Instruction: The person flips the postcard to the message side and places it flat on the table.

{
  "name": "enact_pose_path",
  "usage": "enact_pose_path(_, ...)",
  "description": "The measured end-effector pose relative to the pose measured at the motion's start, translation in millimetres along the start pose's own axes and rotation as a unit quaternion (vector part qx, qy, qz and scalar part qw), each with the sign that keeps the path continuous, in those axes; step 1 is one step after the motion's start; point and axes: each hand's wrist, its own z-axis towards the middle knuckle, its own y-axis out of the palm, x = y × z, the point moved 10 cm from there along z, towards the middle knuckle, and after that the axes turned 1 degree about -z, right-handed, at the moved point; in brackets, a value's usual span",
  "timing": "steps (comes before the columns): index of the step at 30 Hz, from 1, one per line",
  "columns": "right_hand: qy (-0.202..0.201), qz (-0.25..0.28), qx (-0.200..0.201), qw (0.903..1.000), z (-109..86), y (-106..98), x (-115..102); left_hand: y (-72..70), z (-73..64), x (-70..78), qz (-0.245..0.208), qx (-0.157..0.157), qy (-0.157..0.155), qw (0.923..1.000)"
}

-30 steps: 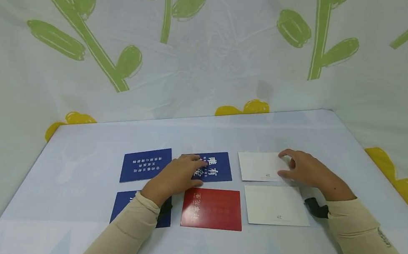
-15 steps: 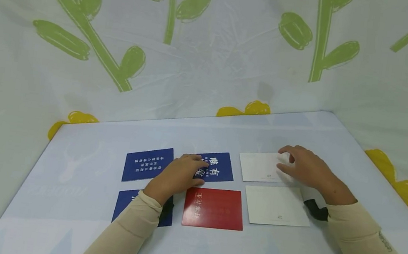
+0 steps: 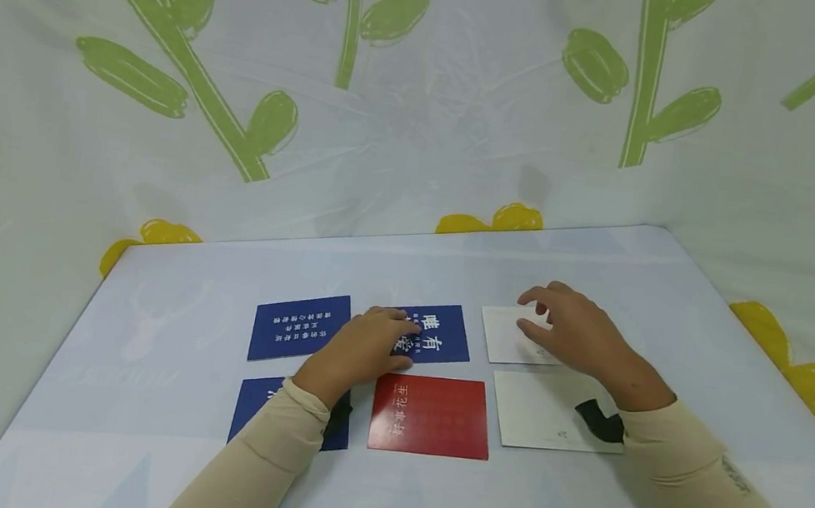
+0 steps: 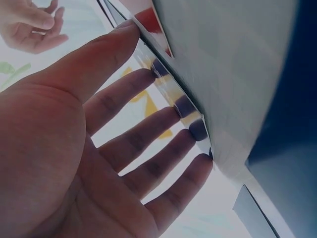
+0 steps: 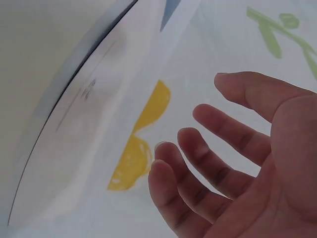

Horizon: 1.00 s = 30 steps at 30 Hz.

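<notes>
Leaf-printed sheeting (image 3: pixel 430 122) surrounds my tabletop (image 3: pixel 98 386). My left hand (image 3: pixel 361 348), fingers relaxed, touches the blue card (image 3: pixel 449 341) just beyond the red card (image 3: pixel 431 418); my right hand (image 3: pixel 587 333), loosely curved and empty, hovers over the white card (image 3: pixel 503 340) beyond and right of the red. Pulling my left fingers closer could slide blue over red.

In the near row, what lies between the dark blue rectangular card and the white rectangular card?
A glossy red rectangular card, with a narrow strip of pale tabletop on each side; the head view shows this.
</notes>
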Motion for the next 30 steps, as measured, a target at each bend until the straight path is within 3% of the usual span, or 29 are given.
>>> enact_pose_path(14, -0.024, 0.01, -0.022, 0.9994, 11.7, 17, -42, 1.0, 1.1, 0.3, 0.004, 0.0, 0.002, 1.0)
enact_pose_path(30, -0.045, 0.023, -0.068, 0.9964, 12.6, 36, -61, 2.5, 0.3, -0.9, -0.008, -0.02, -0.005, 0.9998)
